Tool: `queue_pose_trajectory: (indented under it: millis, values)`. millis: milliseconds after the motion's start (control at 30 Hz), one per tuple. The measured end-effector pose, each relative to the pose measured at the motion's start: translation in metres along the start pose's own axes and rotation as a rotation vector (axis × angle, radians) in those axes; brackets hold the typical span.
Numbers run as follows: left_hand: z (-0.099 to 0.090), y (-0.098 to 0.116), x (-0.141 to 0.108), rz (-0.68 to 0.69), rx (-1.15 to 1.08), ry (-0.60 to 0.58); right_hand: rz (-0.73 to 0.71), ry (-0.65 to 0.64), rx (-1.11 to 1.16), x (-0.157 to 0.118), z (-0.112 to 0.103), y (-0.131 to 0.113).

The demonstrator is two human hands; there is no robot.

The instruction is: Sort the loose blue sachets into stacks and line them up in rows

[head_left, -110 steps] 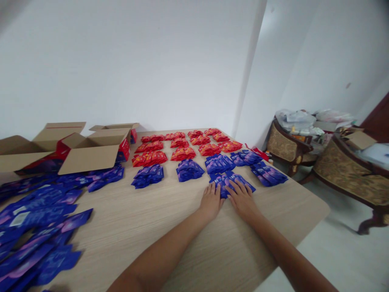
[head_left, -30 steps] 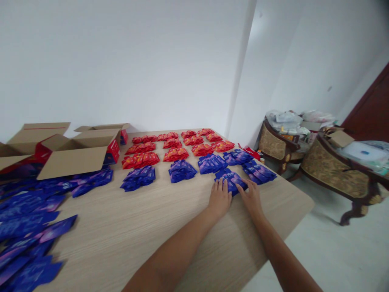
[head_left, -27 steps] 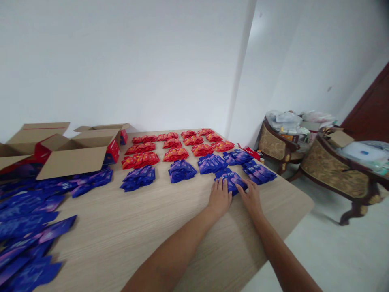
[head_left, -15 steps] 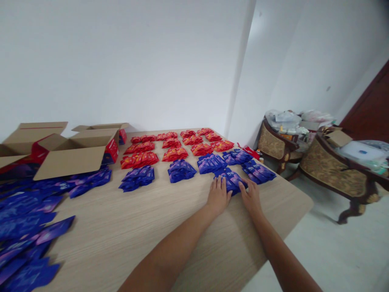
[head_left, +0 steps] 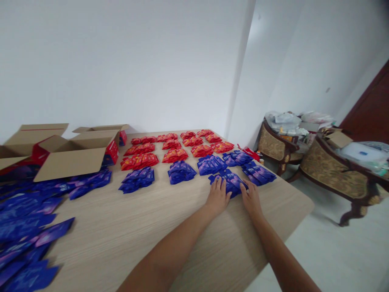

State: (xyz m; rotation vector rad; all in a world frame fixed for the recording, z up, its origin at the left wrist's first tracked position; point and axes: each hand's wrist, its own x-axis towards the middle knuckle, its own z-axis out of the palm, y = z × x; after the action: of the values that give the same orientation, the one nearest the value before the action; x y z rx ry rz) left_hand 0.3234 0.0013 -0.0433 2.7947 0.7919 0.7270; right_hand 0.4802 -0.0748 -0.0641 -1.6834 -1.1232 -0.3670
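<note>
On the wooden table (head_left: pixel 146 227), a fanned pile of blue-purple packets (head_left: pixel 231 181) lies between my hands. My left hand (head_left: pixel 218 197) rests on the pile's left side with its fingers apart. Touching the right edge of the same pile, my right hand (head_left: pixel 251 198) also has spread fingers. Neither hand is closed round a packet. Another blue pile (head_left: pixel 258 173) sits just beyond my right hand. More blue piles (head_left: pixel 181 172) stretch leftward in a row, and behind them are several red piles (head_left: pixel 175 155).
Many loose blue packets (head_left: pixel 27 219) cover the table's left side. Open cardboard boxes (head_left: pixel 73 158) stand behind them against the wall. Past the table's right edge are two patterned chairs (head_left: pixel 331 170) loaded with bags and boxes.
The pile between my hands shows more packet area at its left, beside my left fingers. Both hands stay nearly in place on it.
</note>
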Motion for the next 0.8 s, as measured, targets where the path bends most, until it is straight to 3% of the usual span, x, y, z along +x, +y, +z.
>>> queue_pose_trajectory:
  millis: [367,533,800]
  values:
    - [-0.001,-0.004,-0.007,0.036,-0.082,-0.010,0.044,-0.028,0.011,-0.001,0.001,-0.001]
    - [-0.012,-0.006,-0.011,0.024,-0.084,-0.013,0.074,-0.035,0.026,-0.001,0.000,-0.002]
    - [-0.028,-0.007,-0.026,-0.226,0.029,-0.005,0.065,-0.073,0.043,-0.001,0.000,-0.005]
